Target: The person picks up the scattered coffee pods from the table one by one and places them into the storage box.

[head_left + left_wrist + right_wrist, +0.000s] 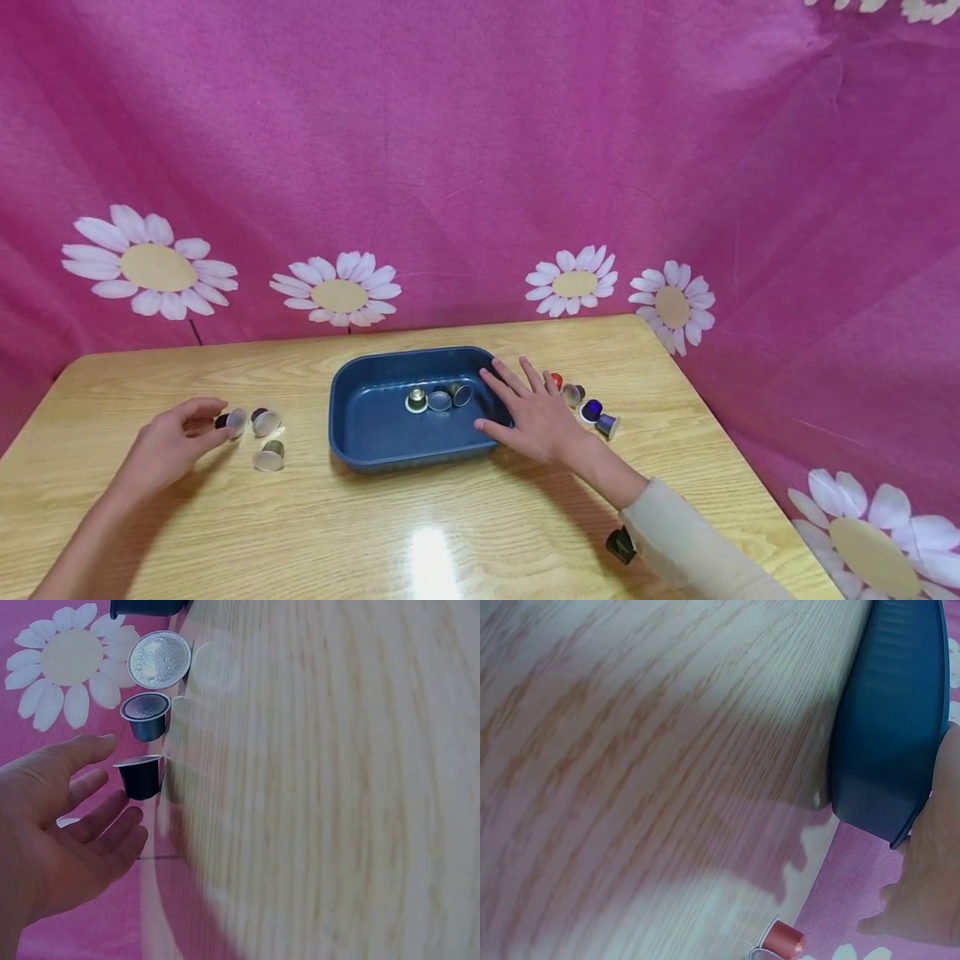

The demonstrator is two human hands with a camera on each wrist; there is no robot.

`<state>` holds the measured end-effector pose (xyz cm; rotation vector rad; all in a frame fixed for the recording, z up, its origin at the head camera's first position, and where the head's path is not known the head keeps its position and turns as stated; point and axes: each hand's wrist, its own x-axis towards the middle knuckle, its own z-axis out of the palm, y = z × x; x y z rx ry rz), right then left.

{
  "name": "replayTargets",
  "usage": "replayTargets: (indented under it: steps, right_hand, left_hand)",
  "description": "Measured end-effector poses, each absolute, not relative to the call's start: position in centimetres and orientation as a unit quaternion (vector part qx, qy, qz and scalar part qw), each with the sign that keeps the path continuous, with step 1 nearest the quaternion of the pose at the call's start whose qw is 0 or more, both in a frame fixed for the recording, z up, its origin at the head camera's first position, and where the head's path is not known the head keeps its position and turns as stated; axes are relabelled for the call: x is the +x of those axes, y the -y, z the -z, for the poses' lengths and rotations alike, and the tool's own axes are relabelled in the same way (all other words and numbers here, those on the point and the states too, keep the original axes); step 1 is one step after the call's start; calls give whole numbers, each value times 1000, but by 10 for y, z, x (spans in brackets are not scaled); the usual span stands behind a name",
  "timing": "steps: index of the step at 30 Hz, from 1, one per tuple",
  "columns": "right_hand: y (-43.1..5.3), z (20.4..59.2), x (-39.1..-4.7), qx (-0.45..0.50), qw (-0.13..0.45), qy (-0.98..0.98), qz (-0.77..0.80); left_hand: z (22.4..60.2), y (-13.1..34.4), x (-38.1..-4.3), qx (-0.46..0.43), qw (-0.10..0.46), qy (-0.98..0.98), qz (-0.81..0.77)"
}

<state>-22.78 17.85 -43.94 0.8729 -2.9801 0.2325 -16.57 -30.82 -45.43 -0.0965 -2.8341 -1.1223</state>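
My left hand [163,443] reaches around a black coffee capsule [140,780] at the table's left side, thumb and fingers apart on either side of it. The capsule lies on its side with its silvery lid facing right. Two more capsules are close by, a dark one [266,422] and an olive one [271,457]. My right hand [542,423] hovers with spread fingers over the right rim of a dark blue tray [412,460]. Three capsules are in the tray: an upright green one [416,400], one showing its lid [440,402] and a tipped one [462,394].
Right of the tray, partly behind my right hand, lies a group of capsules: a red one [784,939], one with a pale lid [572,395], a blue one [592,410] and a lilac one [607,427]. A pink flowered cloth [465,167] hangs behind the wooden table [337,533].
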Motion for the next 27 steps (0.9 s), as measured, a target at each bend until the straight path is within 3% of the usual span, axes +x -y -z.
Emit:
replayTargets:
  steps: [27]
  right_hand:
    - [-179,442,-228,284,21,955,-79]
  left_hand:
    - [459,303,-172,-17,59,938,342]
